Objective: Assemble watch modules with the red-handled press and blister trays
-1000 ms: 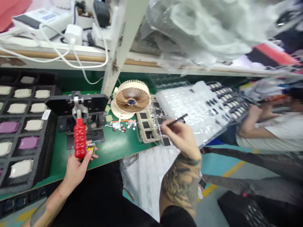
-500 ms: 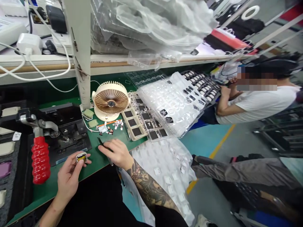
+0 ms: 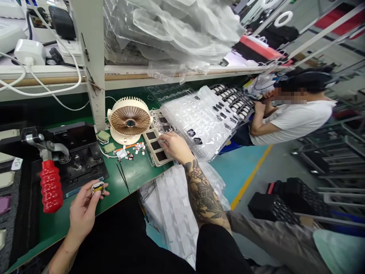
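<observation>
My left hand [image 3: 85, 207] is closed around a small watch case [image 3: 98, 187], with its open side and a yellow part inside facing up. To the right, my right hand [image 3: 176, 146] reaches over the pale tray [image 3: 156, 159] that holds several dark square pieces [image 3: 156, 145]. Its fingertips are drawn together at the tray's right side; whatever they may hold is hidden. Black tweezers [image 3: 122, 176] lie on the green bench between my two hands.
A cream fan [image 3: 130, 121] stands behind small loose parts [image 3: 139, 148]. At left is a clamp with a red handle [image 3: 51, 186]. Plastic trays [image 3: 199, 114] lean at the right, near a co-worker in a white shirt [image 3: 299, 114]. Another person's grey-trousered leg [image 3: 270, 239] is at lower right.
My right hand has let go of the tweezers, which now lie on the bench. It has moved right and away from me to the pale tray. My left hand keeps the watch case.
</observation>
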A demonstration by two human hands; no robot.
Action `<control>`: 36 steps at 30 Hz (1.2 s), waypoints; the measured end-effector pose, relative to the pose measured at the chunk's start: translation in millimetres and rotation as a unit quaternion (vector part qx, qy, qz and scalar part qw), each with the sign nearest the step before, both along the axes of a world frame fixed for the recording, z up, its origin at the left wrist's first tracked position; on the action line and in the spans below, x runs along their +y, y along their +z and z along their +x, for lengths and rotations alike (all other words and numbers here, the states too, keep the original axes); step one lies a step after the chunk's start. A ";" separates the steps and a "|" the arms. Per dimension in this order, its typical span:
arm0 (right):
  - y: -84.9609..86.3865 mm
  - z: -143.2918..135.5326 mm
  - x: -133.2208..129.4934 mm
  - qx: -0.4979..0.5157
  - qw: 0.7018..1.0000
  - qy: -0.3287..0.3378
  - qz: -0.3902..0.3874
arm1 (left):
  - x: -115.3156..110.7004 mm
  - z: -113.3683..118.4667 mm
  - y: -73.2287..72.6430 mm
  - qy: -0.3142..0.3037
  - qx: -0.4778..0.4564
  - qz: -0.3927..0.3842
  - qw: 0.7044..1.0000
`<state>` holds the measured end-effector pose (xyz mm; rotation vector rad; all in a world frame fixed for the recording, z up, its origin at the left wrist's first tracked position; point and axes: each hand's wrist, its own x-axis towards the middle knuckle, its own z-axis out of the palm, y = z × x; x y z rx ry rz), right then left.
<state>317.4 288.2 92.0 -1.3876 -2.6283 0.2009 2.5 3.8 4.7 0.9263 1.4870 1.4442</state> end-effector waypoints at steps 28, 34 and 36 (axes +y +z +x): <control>-25.1 -63.8 107.1 0.024 0.999 -0.032 -0.035 | -1.0 1.0 -2.0 0.006 0.038 -0.023 0.999; -21.2 -50.4 93.3 0.061 0.997 -0.046 -0.001 | 0.6 1.0 -3.1 -0.002 0.035 -0.019 0.999; -20.7 -45.3 85.4 0.078 0.996 -0.049 0.013 | 1.1 1.9 -2.5 -0.003 0.029 -0.016 0.999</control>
